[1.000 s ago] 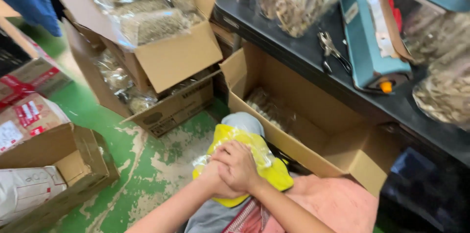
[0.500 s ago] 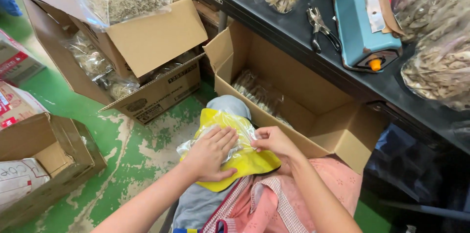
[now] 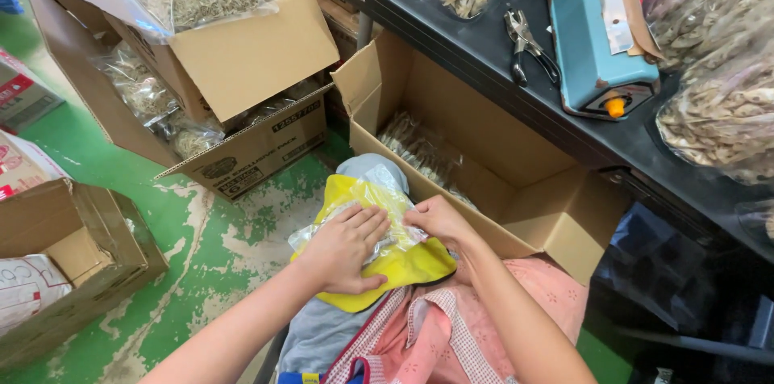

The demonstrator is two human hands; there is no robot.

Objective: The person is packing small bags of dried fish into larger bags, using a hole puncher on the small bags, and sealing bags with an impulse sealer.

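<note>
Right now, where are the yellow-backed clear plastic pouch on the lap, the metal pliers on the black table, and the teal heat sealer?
yellow-backed clear plastic pouch [image 3: 407, 269], head view, on its lower yellow edge.
metal pliers [image 3: 526, 43], head view, near the pivot.
teal heat sealer [image 3: 587, 37], head view, on its top casing.

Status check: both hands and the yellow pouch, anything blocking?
Left hand flat on yellow pouch, in lap. Right hand pinching its clear plastic edge. Open cardboard box just ahead, nothing in the way.

1. Yellow pouch [image 3: 403, 267] under a clear bag, on the lap beneath both hands.
2. Open cardboard box [image 3: 484, 150] beside the table, flat clear packs [image 3: 419, 150] inside.
3. Printed brown carton [image 3: 258, 142] on the green floor, left.
</note>
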